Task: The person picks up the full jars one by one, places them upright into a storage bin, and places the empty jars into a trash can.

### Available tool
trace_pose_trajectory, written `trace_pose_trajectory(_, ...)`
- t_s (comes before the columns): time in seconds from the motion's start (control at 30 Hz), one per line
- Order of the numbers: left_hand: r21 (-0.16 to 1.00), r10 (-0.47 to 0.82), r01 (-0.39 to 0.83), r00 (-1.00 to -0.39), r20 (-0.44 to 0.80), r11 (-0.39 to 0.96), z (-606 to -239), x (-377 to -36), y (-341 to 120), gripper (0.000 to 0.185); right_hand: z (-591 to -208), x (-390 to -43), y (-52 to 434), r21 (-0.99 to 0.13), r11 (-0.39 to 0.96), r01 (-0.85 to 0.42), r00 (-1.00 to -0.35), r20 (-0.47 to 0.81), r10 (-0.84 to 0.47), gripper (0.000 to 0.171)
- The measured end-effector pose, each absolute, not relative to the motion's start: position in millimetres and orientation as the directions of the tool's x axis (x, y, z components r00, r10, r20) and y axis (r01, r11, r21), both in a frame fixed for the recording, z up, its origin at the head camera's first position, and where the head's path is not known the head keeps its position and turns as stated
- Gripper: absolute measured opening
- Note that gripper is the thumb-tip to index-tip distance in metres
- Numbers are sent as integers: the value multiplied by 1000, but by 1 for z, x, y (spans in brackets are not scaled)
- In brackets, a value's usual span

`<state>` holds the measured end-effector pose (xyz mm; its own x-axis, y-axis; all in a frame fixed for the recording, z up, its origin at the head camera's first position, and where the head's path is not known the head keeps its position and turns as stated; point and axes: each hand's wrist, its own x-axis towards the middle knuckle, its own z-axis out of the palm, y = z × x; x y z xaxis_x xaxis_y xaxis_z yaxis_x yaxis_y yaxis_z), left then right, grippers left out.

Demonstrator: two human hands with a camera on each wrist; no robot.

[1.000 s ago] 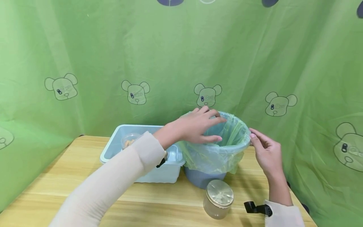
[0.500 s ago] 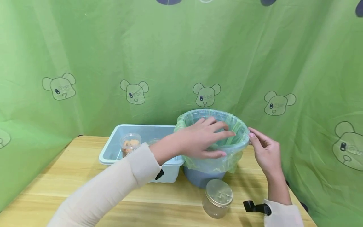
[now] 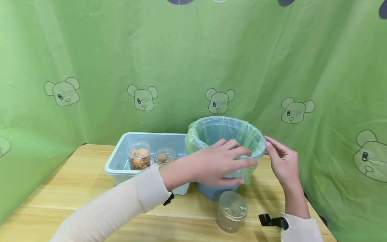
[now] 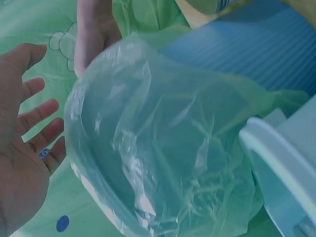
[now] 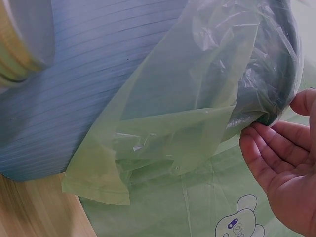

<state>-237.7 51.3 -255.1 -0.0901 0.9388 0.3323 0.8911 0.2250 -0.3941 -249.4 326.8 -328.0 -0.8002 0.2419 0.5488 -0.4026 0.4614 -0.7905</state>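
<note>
A blue ribbed bin stands on the table, lined with a thin green plastic bag. The bag is folded over the rim and hangs down outside. My left hand hovers over the bin's near side, fingers loosely bent and spread, holding nothing; in the left wrist view it is beside the bagged rim. At the right of the bin, my right hand pinches the bag-covered rim between thumb and fingers, as the right wrist view shows. The left forearm hides part of the tub.
Left of the bin is a light blue tub. In it are a clear jar of biscuits and a clear jar with round brown pieces. A clear jar with a metal lid stands in front of the bin. Green cloth hangs behind.
My left hand has moved from over the bin's opening toward me and slightly right, to its near side. The jars in the tub show more now. The right hand has stayed at the rim.
</note>
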Motion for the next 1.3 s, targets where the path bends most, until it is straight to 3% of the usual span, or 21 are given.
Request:
trace_pose_trajectory(0.63,-457,980,880,-46,194,132,-297,-212,63,54,-329,-251,326,-792,445,-418,-793,557,246,42)
trace_pose_trajectory(1.0,-373,992,923,-50,118,91,-342,-211,76,54,-329,-249,323,-808,433,-399,-803,536,259,42)
trace_pose_trajectory(1.3,-288,995,953,-96,11,95,-365,-222,81,63,-327,-250,325,-810,437,-390,-804,532,267,42)
